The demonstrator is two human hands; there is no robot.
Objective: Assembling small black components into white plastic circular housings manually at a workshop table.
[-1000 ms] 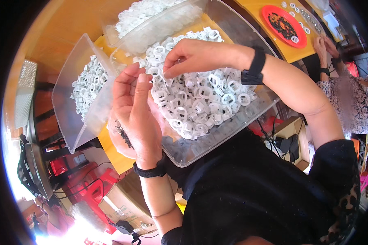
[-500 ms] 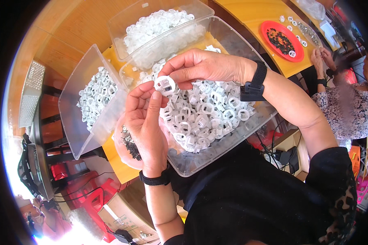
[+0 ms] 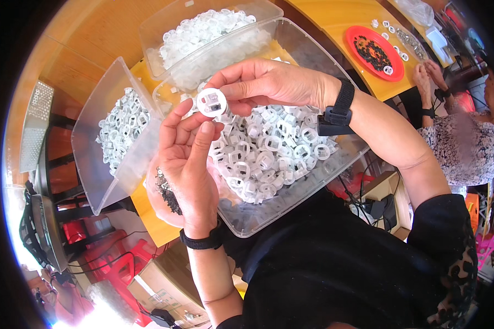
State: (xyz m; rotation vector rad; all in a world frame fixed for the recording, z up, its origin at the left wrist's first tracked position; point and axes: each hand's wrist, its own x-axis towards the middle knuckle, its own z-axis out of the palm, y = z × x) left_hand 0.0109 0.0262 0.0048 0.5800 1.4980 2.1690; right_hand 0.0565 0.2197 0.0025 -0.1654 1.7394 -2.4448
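Observation:
A round white plastic part (image 3: pixel 212 102) with small rectangular openings and a dark spot is pinched at its right edge by my right hand (image 3: pixel 263 82). Just below and left of it is my left hand (image 3: pixel 187 151), palm up with curled fingers. Its thumb lies against the fingers, and anything between them is too small to make out. The left index fingertip comes close to the part's left rim. Below both hands, a clear plastic bin (image 3: pixel 291 211) holds a heap of similar white parts (image 3: pixel 274 148). Partly behind my left hand stands a pinkish bowl (image 3: pixel 155 203) with small dark and metallic pieces.
Two more clear bins of white parts stand beyond, one at the back (image 3: pixel 148 30) and one at the left (image 3: pixel 88 148). On the right-hand table (image 3: pixel 335 24) sits a red tray (image 3: pixel 350 41) of small black pieces. Another person's hands (image 3: pixel 427 77) work beside it.
Both hands and the white part have shifted slightly left and up. The part now faces me more squarely, and my left index fingertip has drawn back from its front.

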